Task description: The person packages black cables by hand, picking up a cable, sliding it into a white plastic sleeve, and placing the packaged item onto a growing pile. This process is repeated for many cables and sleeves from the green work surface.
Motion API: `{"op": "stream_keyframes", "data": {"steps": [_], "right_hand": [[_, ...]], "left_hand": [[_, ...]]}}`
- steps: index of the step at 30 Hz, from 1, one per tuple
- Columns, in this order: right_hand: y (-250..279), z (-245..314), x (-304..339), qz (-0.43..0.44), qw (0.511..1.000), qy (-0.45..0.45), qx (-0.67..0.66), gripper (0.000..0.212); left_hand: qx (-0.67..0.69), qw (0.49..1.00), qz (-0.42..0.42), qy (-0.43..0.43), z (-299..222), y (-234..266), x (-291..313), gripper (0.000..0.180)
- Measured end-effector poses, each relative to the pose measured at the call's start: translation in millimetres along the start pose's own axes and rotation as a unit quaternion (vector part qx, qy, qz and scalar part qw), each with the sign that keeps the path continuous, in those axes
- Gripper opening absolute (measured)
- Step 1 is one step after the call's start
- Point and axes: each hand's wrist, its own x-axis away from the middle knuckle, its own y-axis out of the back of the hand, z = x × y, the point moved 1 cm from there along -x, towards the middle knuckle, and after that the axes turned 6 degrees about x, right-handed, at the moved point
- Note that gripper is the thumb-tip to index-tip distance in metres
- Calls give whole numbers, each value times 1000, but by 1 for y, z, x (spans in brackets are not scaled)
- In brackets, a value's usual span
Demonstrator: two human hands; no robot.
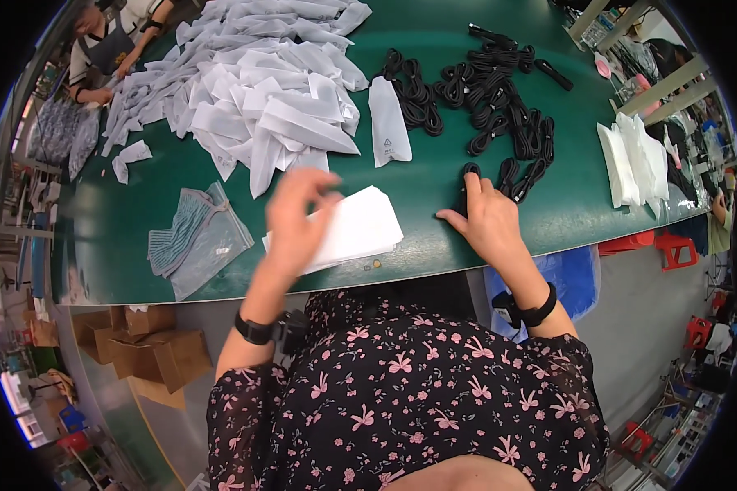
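Observation:
My left hand (296,217), slightly blurred, is over the left end of a stack of flat white bags (359,227) near the table's front edge. Its thumb and fingers are apart, and nothing shows between them. On the right, my right hand (491,217) grips a coiled black cable (463,196), mostly hidden under the fingers. Beyond it lies a pile of similar black cable bundles (499,90), tied in loops. One filled white pouch (388,123) lies alone between those cables and a large heap of filled white pouches (278,102) at the back left.
A clear zip bag (213,245) with a striped cloth lies on the green table (106,254) at left. White packets (626,164) rest at the right end. Across the far left corner, another person (110,53) handles pouches. Below are cardboard boxes (160,356) and a blue bin (577,282).

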Motion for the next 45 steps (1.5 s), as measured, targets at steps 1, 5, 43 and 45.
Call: {"op": "stream_keyframes", "data": {"steps": [1,5,43,45], "right_hand": [[-5,-1,2,2,1000,2,-1,36],[-17,-5,6,-75,996,37,-8,43],[-10,34,20,156,888,31,-432,31],[-14,36,15,223,815,-61,-531,30]], "left_hand": [[-2,999,43,-21,-4,-15,12,22],[-64,991,107,-54,-7,-49,32,19],[37,992,81,-83,-18,-49,23,9],[16,992,76,-96,-22,-48,17,10]]}}
